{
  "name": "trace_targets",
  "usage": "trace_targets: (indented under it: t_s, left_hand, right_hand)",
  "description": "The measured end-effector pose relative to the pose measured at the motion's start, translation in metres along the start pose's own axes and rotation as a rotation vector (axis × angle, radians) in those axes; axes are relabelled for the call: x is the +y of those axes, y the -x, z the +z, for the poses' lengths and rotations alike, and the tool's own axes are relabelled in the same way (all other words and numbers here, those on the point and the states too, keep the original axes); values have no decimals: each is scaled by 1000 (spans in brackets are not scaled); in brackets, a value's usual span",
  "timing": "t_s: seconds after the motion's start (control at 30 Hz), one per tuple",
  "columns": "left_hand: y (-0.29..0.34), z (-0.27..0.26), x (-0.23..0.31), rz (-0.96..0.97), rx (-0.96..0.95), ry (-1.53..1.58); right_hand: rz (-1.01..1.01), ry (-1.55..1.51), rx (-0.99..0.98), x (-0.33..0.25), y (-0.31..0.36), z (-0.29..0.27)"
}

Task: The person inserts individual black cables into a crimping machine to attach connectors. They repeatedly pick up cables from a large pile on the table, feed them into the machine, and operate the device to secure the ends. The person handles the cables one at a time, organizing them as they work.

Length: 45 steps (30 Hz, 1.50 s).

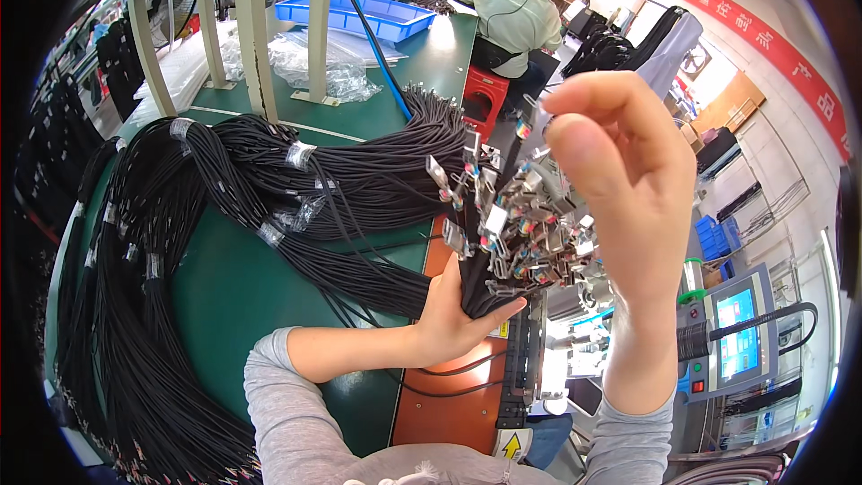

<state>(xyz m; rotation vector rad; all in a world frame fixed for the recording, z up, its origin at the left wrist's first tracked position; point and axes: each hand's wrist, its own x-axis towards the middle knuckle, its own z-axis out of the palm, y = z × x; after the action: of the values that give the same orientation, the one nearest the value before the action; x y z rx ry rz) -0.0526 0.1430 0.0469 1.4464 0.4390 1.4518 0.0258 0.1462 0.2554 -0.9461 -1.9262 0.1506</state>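
My left hand [453,314] is wrapped round a thick bundle of black cables [476,283] just below their ends. Bare metal connectors [530,233] with small coloured wires fan out above that grip. Raised over the right side of these ends is my right hand [633,162], its thumb and forefinger brought together. One connector [523,128] stands up close beside those fingertips. Whether something small sits in the pinch is hard to make out. From the left hand the bundle runs back leftward to more tied cables [359,180] on the green table [233,269].
A blue tray [359,16] and clear plastic bags [314,63] lie at the table's far end, behind pale posts [256,36]. Beyond, a person [516,18] sits by a red stool [485,99]. At right stands a machine with a screen [738,332].
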Motion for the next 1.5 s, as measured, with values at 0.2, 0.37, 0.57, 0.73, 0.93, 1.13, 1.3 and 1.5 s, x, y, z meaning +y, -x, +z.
trace_targets:
  t_s: [0.2,0.37,0.57,0.73,0.93,1.13,1.3,1.5]
  left_hand:
    - [5,0,-1,2,14,-55]
    - [5,-1,0,-29,-16,-67]
    - [2,-6,12,-85,28,58]
    - [-11,-18,22,4,60,353]
    - [-20,-22,30,32,48,173]
    - [-24,-22,28,45,19,300]
    - [-23,-24,27,36,-2,298]
    - [-25,-22,26,60,-11,283]
  right_hand:
    - [58,-106,-133,6,-4,-3]
    - [-19,-166,-186,13,-5,-5]
    - [87,-225,-81,4,-1,-13]
    - [112,-105,-138,17,9,-28]
    - [159,-54,-214,35,17,-23]
    - [347,-7,-270,36,13,-21]
    - [254,-54,-249,35,11,-14]
    - [155,32,-225,33,13,-12]
